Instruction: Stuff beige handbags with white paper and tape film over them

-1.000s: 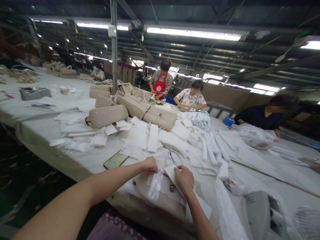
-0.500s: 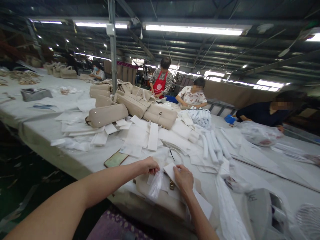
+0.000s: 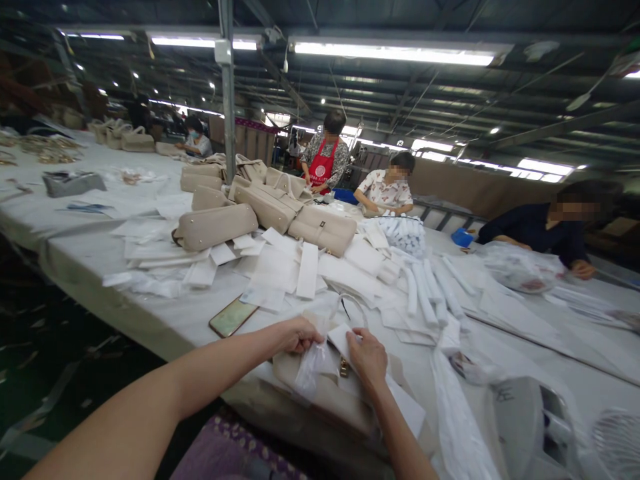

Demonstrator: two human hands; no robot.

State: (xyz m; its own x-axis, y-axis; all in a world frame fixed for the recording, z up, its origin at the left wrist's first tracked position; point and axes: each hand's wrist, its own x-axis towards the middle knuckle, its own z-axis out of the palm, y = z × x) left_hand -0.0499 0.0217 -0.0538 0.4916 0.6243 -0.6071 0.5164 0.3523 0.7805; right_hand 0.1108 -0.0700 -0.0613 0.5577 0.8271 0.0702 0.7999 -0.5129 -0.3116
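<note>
A beige handbag [image 3: 330,393] lies at the table's near edge, right in front of me, with gold hardware [image 3: 344,367] on it. Over its left part my left hand [image 3: 303,335] is closed on a clear plastic bag [image 3: 307,373], which hangs down from the fingers. My right hand [image 3: 367,357] pinches a white foam sheet [image 3: 341,340] between thumb and fingers, above the handbag's right part. Another white sheet [image 3: 406,408] pokes out beneath my right wrist. Behind the hands a pale handle [image 3: 356,308] curves up.
A phone [image 3: 233,316] lies left of my hands. Beyond are white sheets [image 3: 265,270] and piled beige handbags [image 3: 215,227]. White padded rolls [image 3: 425,293] lie to the right, near a grey machine [image 3: 520,427] and a fan [image 3: 617,433]. Several co-workers [image 3: 327,160] work across the table.
My left hand has shifted slightly right, and the plastic bag below it looks shorter and more bunched. The right hand stays nearly in place. At far right a co-worker's hand has moved outward.
</note>
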